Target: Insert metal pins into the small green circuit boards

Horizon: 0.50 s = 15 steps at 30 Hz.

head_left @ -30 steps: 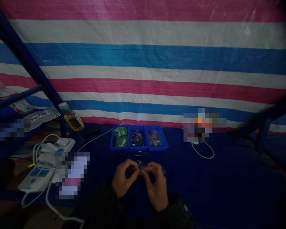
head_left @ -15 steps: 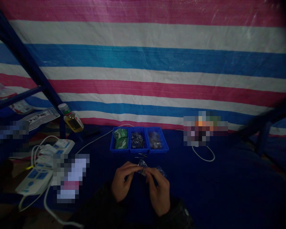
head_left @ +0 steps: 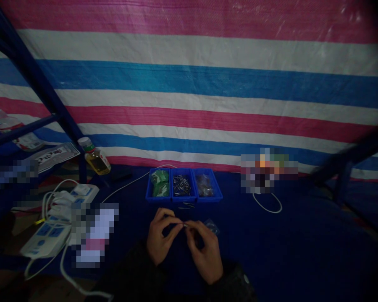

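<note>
My left hand and my right hand meet over the blue surface, each in a pinch. Between their fingertips is a small shiny piece, too small and dark to name, mostly covered by the fingers. A clear plastic bag lies just beyond my right hand, partly hidden by it. A few thin metal pins lie loose past the fingertips. Behind them stands a blue three-part tray: green packets at left, many metal pins in the middle, clear bags at right.
White power strips with plugs and cables lie at the left, beside a blurred-out flat item. A bottle of yellow liquid stands at back left. A white cable loop lies at right. Striped sheeting hangs behind.
The clear plastic that stood up between my fingertips no longer shows there. My fingers have come closer together around the small piece, with the right hand shifted slightly left.
</note>
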Tool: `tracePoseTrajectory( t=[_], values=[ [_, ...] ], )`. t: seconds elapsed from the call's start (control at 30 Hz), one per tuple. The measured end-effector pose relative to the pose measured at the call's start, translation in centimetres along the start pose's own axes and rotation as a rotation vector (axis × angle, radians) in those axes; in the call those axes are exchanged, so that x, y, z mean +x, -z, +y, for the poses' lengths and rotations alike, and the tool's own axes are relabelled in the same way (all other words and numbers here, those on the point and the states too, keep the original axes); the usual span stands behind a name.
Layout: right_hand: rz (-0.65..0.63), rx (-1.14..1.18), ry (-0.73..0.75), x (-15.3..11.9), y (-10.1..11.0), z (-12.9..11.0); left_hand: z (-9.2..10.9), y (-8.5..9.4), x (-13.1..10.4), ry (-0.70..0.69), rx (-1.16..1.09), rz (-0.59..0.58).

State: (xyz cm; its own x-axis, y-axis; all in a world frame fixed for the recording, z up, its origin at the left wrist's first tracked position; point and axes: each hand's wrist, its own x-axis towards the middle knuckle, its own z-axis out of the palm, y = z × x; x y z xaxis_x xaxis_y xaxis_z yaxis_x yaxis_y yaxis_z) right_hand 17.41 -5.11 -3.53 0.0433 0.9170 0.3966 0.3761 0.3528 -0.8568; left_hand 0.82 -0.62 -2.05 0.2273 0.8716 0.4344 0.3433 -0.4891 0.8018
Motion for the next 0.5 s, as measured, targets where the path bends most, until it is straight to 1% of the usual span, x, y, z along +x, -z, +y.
tracePoseTrajectory(
  t=[0.13,0.23,0.3,0.4,0.5],
  values=[
    [0.031,-0.041,-0.009,0.17,0.0,0.06,0.1,-0.25,-0.2,0.002,-0.068,-0.056],
    [0.05,-0.034,-0.014,0.08,-0.08,0.16,-0.05,-0.5,-0.46,0.084,-0.097,-0.027],
    [0.059,0.013,-0.04,-0.07,-0.25,0.26,-0.04,-0.5,-0.52,0.107,-0.096,-0.013],
    [0.116,0.088,-0.089,-0.29,-0.51,0.44,0.25,-0.22,-0.35,0.048,-0.107,-0.085],
    [0.131,0.076,-0.061,-0.35,-0.38,0.5,0.49,0.05,-0.05,-0.023,-0.13,-0.132]
  ],
)
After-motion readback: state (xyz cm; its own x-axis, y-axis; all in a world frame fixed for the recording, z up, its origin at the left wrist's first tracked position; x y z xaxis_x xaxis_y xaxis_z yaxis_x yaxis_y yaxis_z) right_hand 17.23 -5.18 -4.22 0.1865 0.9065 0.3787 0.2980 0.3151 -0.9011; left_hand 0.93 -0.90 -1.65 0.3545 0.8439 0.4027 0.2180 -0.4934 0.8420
